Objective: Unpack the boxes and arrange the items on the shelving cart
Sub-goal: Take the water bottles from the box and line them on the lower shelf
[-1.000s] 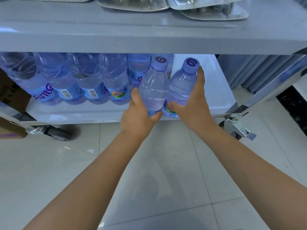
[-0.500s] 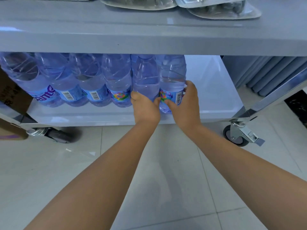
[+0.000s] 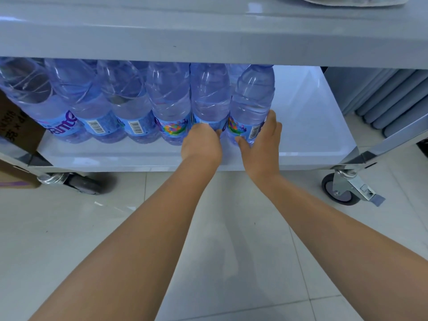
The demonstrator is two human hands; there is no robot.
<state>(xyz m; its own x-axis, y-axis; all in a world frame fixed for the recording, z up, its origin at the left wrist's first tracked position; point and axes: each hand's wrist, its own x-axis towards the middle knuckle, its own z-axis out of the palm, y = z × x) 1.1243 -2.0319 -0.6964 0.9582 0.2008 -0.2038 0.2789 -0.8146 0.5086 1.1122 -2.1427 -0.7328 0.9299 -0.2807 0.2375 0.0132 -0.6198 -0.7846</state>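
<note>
Two hands reach to the lower shelf [image 3: 312, 135] of the cart, and each one is on a water bottle at the right end of the front row. The left hand [image 3: 202, 144] has its fingers curled around the bottom part of the second bottle from the right [image 3: 209, 96]; the fingertips are hidden behind the hand, so how firm the hold is I cannot say exactly. The right hand [image 3: 262, 137] holds the last bottle [image 3: 253, 98], with the thumb in front on the label and the fingers around the right side. Both bottles stand on the shelf, touching each other and the row of bottles [image 3: 104, 105] to their left. The last bottle seems to lean a little to the left. To the right of it the shelf surface is bare. A cardboard box [image 3: 16, 130] is at the left edge, beside the cart. A caster wheel [image 3: 342, 191] stands on the tiled floor [image 3: 69, 228]. On the upper shelf [image 3: 208, 38], a plastic pack [image 3: 352, 0] is partly visible.
</note>
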